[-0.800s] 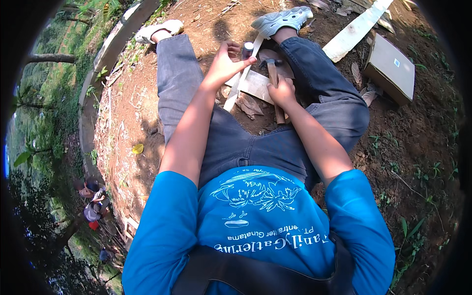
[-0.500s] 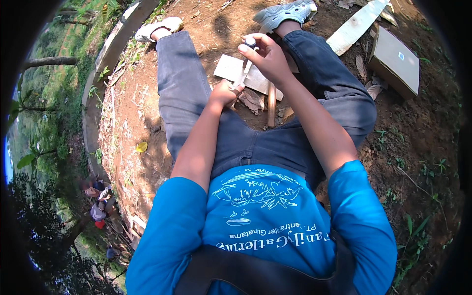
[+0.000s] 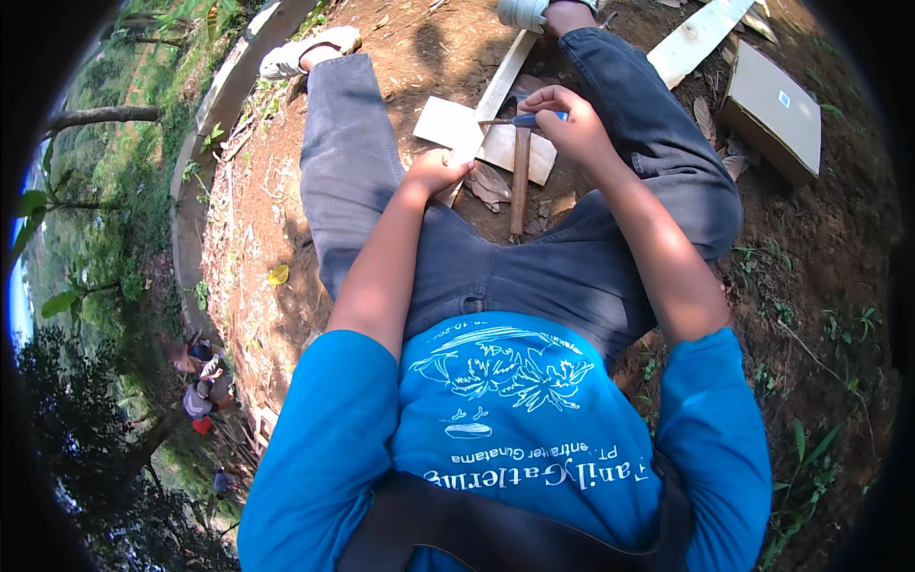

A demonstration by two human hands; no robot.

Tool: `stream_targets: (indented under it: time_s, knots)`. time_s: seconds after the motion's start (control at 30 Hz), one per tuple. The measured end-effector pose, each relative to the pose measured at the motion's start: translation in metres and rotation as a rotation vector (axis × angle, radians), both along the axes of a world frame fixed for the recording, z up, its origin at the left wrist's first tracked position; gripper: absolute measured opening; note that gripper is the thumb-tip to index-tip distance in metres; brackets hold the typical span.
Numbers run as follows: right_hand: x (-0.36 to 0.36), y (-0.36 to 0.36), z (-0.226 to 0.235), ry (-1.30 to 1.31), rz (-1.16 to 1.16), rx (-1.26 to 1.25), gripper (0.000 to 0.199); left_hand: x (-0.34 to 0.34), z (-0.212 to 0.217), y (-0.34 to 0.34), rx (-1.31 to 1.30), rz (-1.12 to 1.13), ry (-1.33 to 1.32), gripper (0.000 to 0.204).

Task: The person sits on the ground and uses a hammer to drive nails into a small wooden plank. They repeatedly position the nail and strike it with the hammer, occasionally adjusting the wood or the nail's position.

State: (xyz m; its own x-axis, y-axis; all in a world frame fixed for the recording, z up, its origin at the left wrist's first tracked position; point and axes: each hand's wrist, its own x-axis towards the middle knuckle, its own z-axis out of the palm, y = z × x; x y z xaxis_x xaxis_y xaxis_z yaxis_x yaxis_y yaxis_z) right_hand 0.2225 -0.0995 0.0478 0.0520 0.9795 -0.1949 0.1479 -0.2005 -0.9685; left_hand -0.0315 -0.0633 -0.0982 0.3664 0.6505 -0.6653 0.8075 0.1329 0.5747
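Head view: right fingers [image 3: 556,96] around blue tool [image 3: 526,120], left fingers [image 3: 461,170] around lath [image 3: 502,81], hammer [image 3: 519,186] head mostly hidden.

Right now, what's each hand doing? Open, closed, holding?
Left hand: closed, holding the wooden strip near its close end.
Right hand: closed, holding a blue-handled tool.

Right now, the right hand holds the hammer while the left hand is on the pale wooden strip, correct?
Not quite: the head view shows the right hand holding a blue-handled tool; the hammer lies unheld. The left hand is on the pale wooden strip.
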Motion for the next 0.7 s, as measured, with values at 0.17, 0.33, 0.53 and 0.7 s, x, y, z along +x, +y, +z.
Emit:
stream_targets:
  time_s: [0.17, 0.33, 0.53, 0.7]
  knots:
    - [0.022, -0.019, 0.020, -0.044, 0.016, -0.484, 0.034, 0.007, 0.005, -0.012, 0.136, -0.034, 0.094, 0.065]
    - [0.062, -0.024, -0.022, -0.342, 0.202, -0.694, 0.032, 0.027, 0.025, -0.020, 0.172, -0.087, 0.208, 0.058]
    - [0.061, -0.027, -0.034, -0.669, 0.382, -0.366, 0.040, 0.027, 0.037, -0.030, 0.302, -0.059, 0.241, 0.063]
    - [0.049, -0.016, -0.014, -0.853, 0.458, -0.298, 0.036, 0.027, 0.052, -0.033, 0.289, -0.039, 0.291, 0.055]
